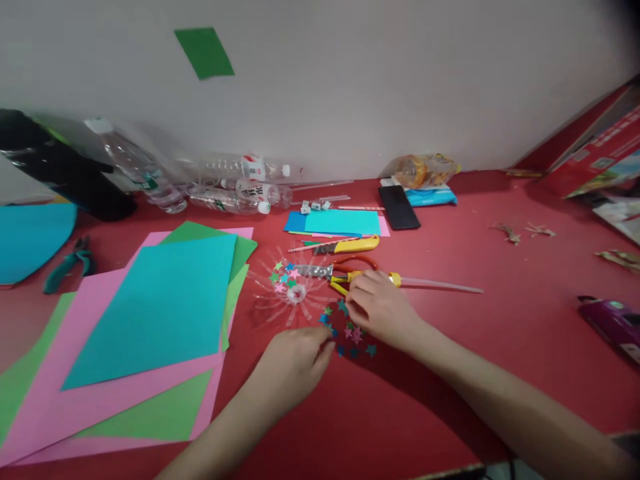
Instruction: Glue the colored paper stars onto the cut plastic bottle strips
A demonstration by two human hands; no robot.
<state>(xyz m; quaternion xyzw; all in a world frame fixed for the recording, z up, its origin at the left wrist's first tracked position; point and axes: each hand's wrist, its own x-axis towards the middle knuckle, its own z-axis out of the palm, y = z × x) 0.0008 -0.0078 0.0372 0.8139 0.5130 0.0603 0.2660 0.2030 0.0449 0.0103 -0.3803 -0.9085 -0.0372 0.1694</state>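
Observation:
My left hand (pixel 295 360) is low over the red table, its fingertips pinched together at the left edge of a loose group of small paper stars (pixel 356 335) in blue, pink and green. Whether a star is between them is hidden. My right hand (pixel 380 310) reaches over the same stars from the right, fingers curled downward and their tips partly hidden. Behind it lies a yellow glue gun (pixel 395 279) with a clear glue stick (pixel 443 285). Left of the stars sits a clear plastic bottle top cut into splayed strips (pixel 297 293), with more stars (pixel 285 278) on it.
Red-handled scissors (pixel 315 270) and a yellow cutter (pixel 356 245) lie behind the hands. Coloured paper sheets (pixel 160 300) and pliers (pixel 70 263) are at left. Plastic bottles (pixel 225 199) and a phone (pixel 399 207) lie near the wall. A purple object (pixel 611 323) is at right.

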